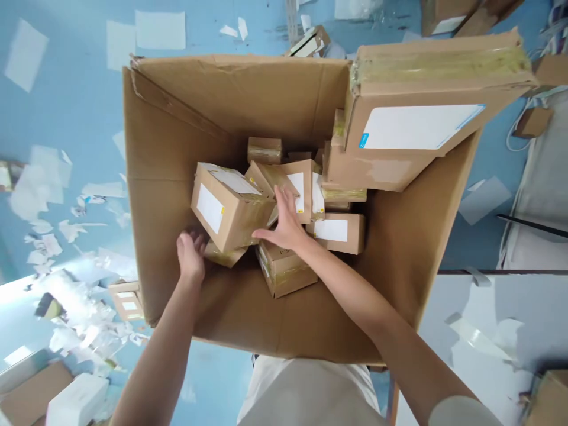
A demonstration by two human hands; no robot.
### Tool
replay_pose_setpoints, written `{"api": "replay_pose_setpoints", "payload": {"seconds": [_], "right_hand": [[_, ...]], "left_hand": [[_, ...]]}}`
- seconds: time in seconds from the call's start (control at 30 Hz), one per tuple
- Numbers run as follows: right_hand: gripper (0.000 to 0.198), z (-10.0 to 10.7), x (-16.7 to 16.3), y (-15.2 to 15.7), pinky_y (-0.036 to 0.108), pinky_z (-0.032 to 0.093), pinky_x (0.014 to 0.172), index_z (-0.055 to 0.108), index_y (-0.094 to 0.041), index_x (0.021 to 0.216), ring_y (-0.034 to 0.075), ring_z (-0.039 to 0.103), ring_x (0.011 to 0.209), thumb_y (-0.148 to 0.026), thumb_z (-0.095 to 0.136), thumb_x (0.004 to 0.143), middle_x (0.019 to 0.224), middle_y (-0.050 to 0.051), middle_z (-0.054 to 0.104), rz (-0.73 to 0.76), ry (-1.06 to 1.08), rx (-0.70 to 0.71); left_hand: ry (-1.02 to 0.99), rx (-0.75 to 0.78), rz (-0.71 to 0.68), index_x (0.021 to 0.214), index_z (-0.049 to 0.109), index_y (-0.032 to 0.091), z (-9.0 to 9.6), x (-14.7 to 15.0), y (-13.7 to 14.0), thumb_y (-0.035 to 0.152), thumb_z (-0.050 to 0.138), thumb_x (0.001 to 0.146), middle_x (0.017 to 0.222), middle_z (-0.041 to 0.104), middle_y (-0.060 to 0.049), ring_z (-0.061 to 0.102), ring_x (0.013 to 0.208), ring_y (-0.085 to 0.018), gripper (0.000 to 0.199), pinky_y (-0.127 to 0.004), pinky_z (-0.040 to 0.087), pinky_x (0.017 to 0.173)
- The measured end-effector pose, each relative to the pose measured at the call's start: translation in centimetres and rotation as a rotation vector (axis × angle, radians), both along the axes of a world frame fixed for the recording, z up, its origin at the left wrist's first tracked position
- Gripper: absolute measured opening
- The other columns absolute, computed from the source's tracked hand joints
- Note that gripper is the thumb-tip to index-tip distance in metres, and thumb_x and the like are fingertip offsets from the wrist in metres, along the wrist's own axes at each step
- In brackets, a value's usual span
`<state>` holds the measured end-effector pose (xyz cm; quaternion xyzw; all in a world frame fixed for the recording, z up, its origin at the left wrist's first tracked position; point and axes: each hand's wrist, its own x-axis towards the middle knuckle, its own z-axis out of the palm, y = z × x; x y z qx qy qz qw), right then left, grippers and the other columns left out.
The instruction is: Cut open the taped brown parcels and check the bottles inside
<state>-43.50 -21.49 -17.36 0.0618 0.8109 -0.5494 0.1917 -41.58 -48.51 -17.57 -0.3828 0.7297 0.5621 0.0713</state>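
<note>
Between left hand (191, 253) and right hand (284, 223), tilted brown box (237, 216), 2 white labels (210, 208), each grip spread

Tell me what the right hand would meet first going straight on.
The right hand would likely meet the tilted, labelled carton just ahead; depth is unclear, and they may already be touching.

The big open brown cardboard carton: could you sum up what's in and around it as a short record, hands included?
Container: large open brown cardboard carton
Inside: several smaller brown cardboard boxes
Upper right: long brown cardboard box with a white label, projecting past the carton's rim
Left hand: by the lower left of a tilted brown cardboard box with white labels; contact unclear
Right hand: fingers spread, at that box's right side; contact unclear
Surroundings: blue floor, white paper scraps
</note>
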Motion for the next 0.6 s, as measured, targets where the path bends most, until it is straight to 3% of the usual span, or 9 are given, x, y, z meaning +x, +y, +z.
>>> {"api": "replay_pose_setpoints", "payload": {"seconds": [0.07, 0.13, 0.27, 0.43, 0.53, 0.6], "right_hand": [[0.139, 1.3, -0.3, -3.3, 0.064, 0.013, 0.112, -0.016, -0.026, 0.149, 0.035, -0.015, 0.143, -0.074, 0.071, 0.052, 0.158, 0.011, -0.014, -0.019, -0.028, 0.021], [0.146, 1.8, 0.0, -6.0, 0.067, 0.011, 0.111, -0.028, -0.026, 0.145, 0.037, -0.022, 0.141, -0.074, 0.072, 0.05, 0.155, 0.01, -0.023, -0.07, -0.077, 0.037], [0.145, 1.4, 0.1, -8.3, 0.067, 0.016, 0.11, -0.031, -0.026, 0.143, 0.039, -0.02, 0.141, -0.07, 0.073, 0.053, 0.152, 0.011, -0.032, -0.12, -0.147, 0.031], [0.138, 1.1, -2.4, -5.7, 0.062, 0.017, 0.112, -0.029, -0.032, 0.143, 0.036, -0.012, 0.144, -0.072, 0.07, 0.056, 0.153, 0.007, -0.031, -0.084, -0.159, -0.011], [0.138, 1.8, -3.4, -3.5, 0.062, 0.01, 0.113, -0.032, -0.031, 0.141, 0.035, -0.018, 0.143, -0.075, 0.067, 0.056, 0.151, 0.007, -0.035, -0.026, -0.154, -0.053], [0.146, 2.3, -3.4, -2.0, 0.064, 0.008, 0.112, -0.032, -0.029, 0.141, 0.036, -0.022, 0.141, -0.075, 0.071, 0.049, 0.15, 0.008, -0.036, 0.054, -0.116, -0.076]], "left_hand": [[-0.021, 0.167, 0.026, 0.112, 0.057, 0.022, -2.4, -4.5, -0.3, 0.07, 0.036, 0.082, 0.122, 0.06, -0.01, 0.05, 0.126, -0.025, 0.06, -0.039, 0.042, 0.105], [-0.067, 0.315, 0.041, 0.101, 0.062, 0.019, -4.4, -7.9, 0.3, 0.069, 0.043, 0.078, 0.103, 0.069, -0.011, 0.06, 0.112, -0.028, 0.059, -0.041, 0.051, 0.094], [-0.016, 0.354, 0.156, 0.088, 0.065, 0.018, -6.3, -9.5, 1.8, 0.057, 0.049, 0.074, 0.084, 0.072, -0.006, 0.065, 0.101, -0.028, 0.044, -0.038, 0.054, 0.088], [0.169, 0.442, -0.004, 0.102, 0.064, 0.021, -4.9, -7.0, 2.1, 0.074, 0.042, 0.075, 0.11, 0.068, -0.008, 0.057, 0.117, -0.028, 0.064, -0.038, 0.051, 0.094], [0.244, 0.364, -0.075, 0.112, 0.059, 0.028, -3.3, -5.4, 1.8, 0.076, 0.058, 0.064, 0.125, 0.061, -0.007, 0.05, 0.126, -0.027, 0.068, -0.038, 0.049, 0.096], [0.295, 0.28, -0.103, 0.116, 0.055, 0.032, -2.2, -4.9, 1.8, 0.072, 0.069, 0.056, 0.13, 0.057, -0.007, 0.049, 0.127, -0.027, 0.074, -0.039, 0.048, 0.097]]}}
